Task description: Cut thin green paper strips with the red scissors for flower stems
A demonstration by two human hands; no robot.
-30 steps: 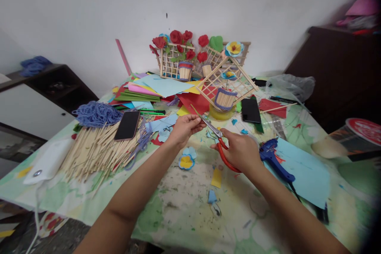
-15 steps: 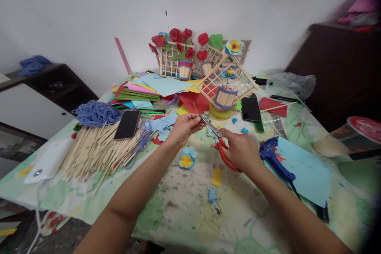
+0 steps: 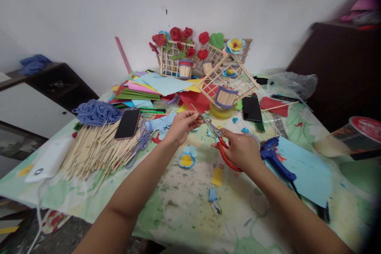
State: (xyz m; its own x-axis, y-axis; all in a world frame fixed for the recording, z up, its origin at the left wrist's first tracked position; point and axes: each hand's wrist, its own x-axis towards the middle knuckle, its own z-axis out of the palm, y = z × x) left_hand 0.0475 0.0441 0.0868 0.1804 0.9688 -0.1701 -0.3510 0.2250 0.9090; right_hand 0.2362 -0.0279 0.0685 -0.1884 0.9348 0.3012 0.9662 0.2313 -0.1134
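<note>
My left hand is closed in a pinch on a thin yellow-green strip, whose free end sticks out beyond the fingertips. My right hand grips orange-handled scissors. Their blades point up and left, with the tips at the left fingertips; whether they touch the strip is too small to tell. Below the hands, a blue-and-yellow paper flower lies flat on the table. A yellow paper piece and a blue paper scrap lie below the scissors.
Bamboo sticks, purple yarn and a phone are at left. Stacked coloured paper and a stick lattice with paper flowers stand behind. A blue glue gun, light blue paper and a dark phone lie right.
The left hand and strip have shifted very slightly up and left. Both hands keep their hold, and the scissors look almost unmoved.
</note>
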